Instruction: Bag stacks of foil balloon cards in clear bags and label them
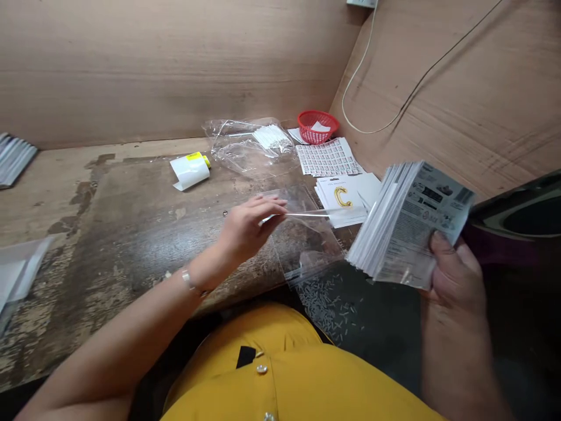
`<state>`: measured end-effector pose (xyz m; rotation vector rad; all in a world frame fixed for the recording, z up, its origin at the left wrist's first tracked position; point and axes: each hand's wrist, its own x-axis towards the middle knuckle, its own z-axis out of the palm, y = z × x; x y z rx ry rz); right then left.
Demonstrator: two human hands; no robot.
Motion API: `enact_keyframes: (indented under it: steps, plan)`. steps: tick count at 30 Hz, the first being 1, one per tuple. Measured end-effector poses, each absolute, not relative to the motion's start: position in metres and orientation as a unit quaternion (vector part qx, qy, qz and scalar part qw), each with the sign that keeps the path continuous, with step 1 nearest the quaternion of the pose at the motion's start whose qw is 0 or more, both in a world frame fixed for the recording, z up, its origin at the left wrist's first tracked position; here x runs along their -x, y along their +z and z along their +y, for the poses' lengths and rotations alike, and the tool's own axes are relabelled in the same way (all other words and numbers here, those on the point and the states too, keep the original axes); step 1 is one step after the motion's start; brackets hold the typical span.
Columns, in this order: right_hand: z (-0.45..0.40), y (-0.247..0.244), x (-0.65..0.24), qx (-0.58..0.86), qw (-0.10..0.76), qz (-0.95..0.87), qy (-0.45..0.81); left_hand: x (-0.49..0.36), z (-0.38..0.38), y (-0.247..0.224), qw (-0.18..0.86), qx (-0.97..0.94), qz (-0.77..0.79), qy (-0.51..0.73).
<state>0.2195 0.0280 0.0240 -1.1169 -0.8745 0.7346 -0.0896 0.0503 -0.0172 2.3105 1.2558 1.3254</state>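
A thick stack of flat packets in clear sleeves is gripped by my right hand, thumb on the printed grey back of the front packet. My left hand pinches the edge of a clear plastic sleeve over the table. Under that sleeve more clear plastic lies at the table's front edge. Between the two hands, toward the back, rest white cards, the top one bearing a gold letter C.
On the worn wooden table are a label roll, a plastic bag with white strips, sticker sheets and a red basket. Packets lie at far left. Small pale bits litter the floor.
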Motion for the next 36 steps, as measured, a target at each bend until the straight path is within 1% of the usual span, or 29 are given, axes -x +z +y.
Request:
enact_keyframes:
  steps: [1, 2, 4, 5, 8, 11, 13, 17, 19, 21, 25, 30, 36]
  plan:
    - [0.029, 0.026, -0.217, 0.508, 0.692, -0.387, 0.337, 0.103, 0.039, 0.000, 0.071, -0.776, 0.418, 0.467]
    - [0.029, 0.028, -0.214, 0.515, 0.680, -0.387, 0.351, 0.119, 0.024, 0.015, 0.046, -0.782, 0.419, 0.459]
    - [0.030, 0.029, -0.204, 0.522, 0.637, -0.404, 0.397, 0.157, -0.010, 0.034, -0.001, -0.793, 0.458, 0.402]
    - [0.031, 0.029, -0.196, 0.518, 0.610, -0.418, 0.430, 0.178, -0.028, 0.037, -0.019, -0.796, 0.481, 0.366]
    - [0.033, 0.023, -0.161, 0.476, 0.510, -0.461, 0.549, 0.234, -0.077, 0.017, -0.025, -0.792, 0.551, 0.263]
    - [0.040, 0.014, -0.119, 0.422, 0.392, -0.515, 0.635, 0.273, -0.106, -0.020, 0.050, -0.762, 0.618, 0.189]
    - [0.047, 0.007, -0.092, 0.400, 0.324, -0.546, 0.661, 0.285, -0.112, -0.039, 0.090, -0.725, 0.654, 0.197]
    - [0.058, -0.008, -0.047, 0.373, 0.216, -0.578, 0.692, 0.281, -0.102, -0.057, 0.074, -0.629, 0.706, 0.315]
    - [0.059, -0.015, -0.028, 0.356, 0.169, -0.590, 0.705, 0.273, -0.093, -0.063, 0.058, -0.623, 0.712, 0.318]
    - [0.058, -0.021, -0.010, 0.338, 0.124, -0.600, 0.715, 0.269, -0.085, -0.068, 0.037, -0.633, 0.716, 0.293]
    - [0.057, -0.028, 0.021, 0.313, 0.065, -0.606, 0.729, 0.284, -0.073, -0.072, -0.016, -0.603, 0.742, 0.292]
    - [0.064, -0.036, 0.061, 0.299, 0.030, -0.625, 0.720, 0.313, -0.065, -0.071, 0.056, -0.639, 0.721, 0.260]
    - [0.071, -0.045, 0.083, 0.315, -0.007, -0.629, 0.711, 0.323, -0.062, -0.066, 0.063, -0.661, 0.706, 0.248]
